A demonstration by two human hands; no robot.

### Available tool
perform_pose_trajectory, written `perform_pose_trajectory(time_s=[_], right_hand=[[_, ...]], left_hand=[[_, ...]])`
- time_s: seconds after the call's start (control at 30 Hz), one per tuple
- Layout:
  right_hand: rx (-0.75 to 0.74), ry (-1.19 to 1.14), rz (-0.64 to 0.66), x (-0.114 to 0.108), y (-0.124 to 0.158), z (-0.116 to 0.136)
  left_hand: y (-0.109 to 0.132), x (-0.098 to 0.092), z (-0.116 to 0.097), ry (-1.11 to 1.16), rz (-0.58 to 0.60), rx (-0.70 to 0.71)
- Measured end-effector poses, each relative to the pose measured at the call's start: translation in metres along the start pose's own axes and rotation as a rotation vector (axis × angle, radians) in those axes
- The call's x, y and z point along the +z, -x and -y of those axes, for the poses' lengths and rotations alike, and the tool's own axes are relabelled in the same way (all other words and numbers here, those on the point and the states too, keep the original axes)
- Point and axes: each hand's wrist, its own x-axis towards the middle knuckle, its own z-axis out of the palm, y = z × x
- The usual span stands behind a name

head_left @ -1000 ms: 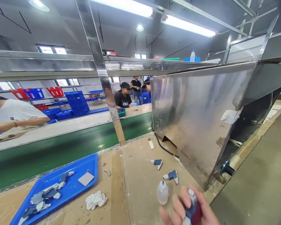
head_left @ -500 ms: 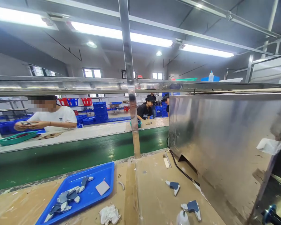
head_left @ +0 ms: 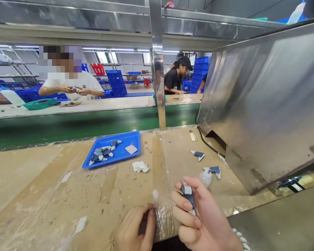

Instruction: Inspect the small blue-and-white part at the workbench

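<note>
- Presently, right hand [head_left: 199, 223]: raised at the near edge of the workbench [head_left: 42, 195], fingers curled and closed on a small blue-and-white part [head_left: 188, 195]; the part stands upright between thumb and forefinger, its white end uppermost.
- Left hand [head_left: 134, 230]: just beside the right hand, to its left, low at the bench edge; fingers folded around something dark, too hidden to identify. Whether the grip is tight cannot be told.
- Held part: in the right hand only, apart from the left hand, above the strip of clear tape [head_left: 159, 195] running across the bench.
- Small clear bottle [head_left: 206, 176]: on the bench just beyond the right hand's fingertips.
- Loose part, blue and white [head_left: 215, 170]: touching or just beside the bottle; a second one [head_left: 198, 154] farther back.
- White crumpled cloth [head_left: 140, 167]: on the bench, between the hands and the tray.
- Blue tray [head_left: 125, 158]: well beyond the left hand, holding a pile of grey-blue pieces [head_left: 103, 156] and a pale square card [head_left: 131, 149].
- Steel housing [head_left: 264, 104]: at right, tilted.
- Green conveyor belt [head_left: 81, 123]: behind the bench; other people are seated at its far side.
</note>
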Motion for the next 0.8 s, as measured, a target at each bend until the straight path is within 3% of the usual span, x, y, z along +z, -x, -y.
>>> perform_pose_trajectory(time_s=[0.1, 0.3, 0.53, 0.8], right_hand=[[-0.011, -0.044, -0.012, -0.0032, 0.0032, -0.0043], [-0.003, -0.089, 0.085, -0.0093, 0.0023, -0.0044], [-0.047, -0.145, 0.060, -0.0088, 0.0046, -0.0034], [-0.047, -0.296, -0.127, -0.0064, 0.0014, -0.0040]], left_hand=[[-0.0018, -0.0013, -0.0015, -0.015, 0.004, 0.007], [-0.0011, 0.0002, -0.0052, -0.015, 0.020, -0.015], [-0.0013, -0.0012, -0.0052, -0.027, 0.010, -0.002], [-0.0020, -0.0003, -0.0050, -0.032, 0.015, 0.004]])
